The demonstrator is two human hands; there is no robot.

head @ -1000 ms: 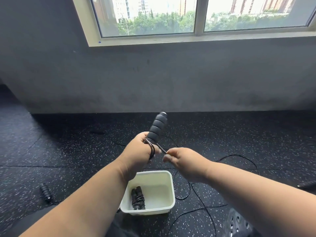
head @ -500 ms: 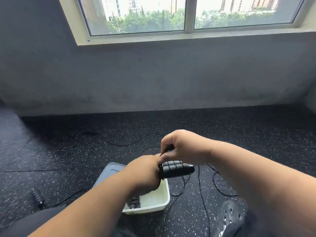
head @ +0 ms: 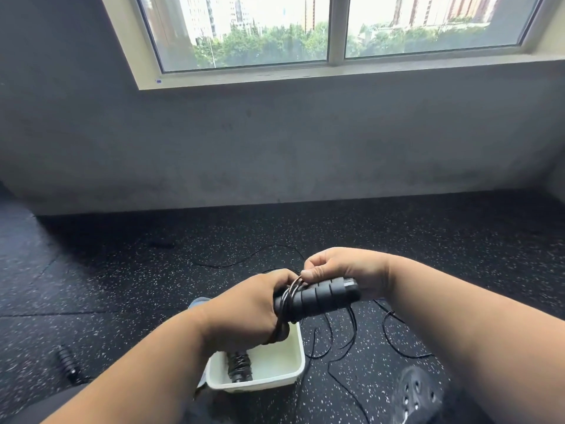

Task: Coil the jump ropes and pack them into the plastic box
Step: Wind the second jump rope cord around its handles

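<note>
A black rubber floor flecked with white point(head: 458, 255) runs to a grey concrete wall point(head: 275, 148) under a wide window point(head: 336, 29). Above a white rectangular plastic box point(head: 275, 381) on the floor, the left hand point(head: 244, 313) is clenched around one end of a black ribbed foam jump-rope handle point(head: 321, 298) lying nearly level. The right hand point(head: 342, 270) pinches the thin black cord point(head: 290, 293) wrapped in several turns around it — loose cord trails across the floor. A coiled black rope bundle point(head: 239, 365) lies in the box.
</note>
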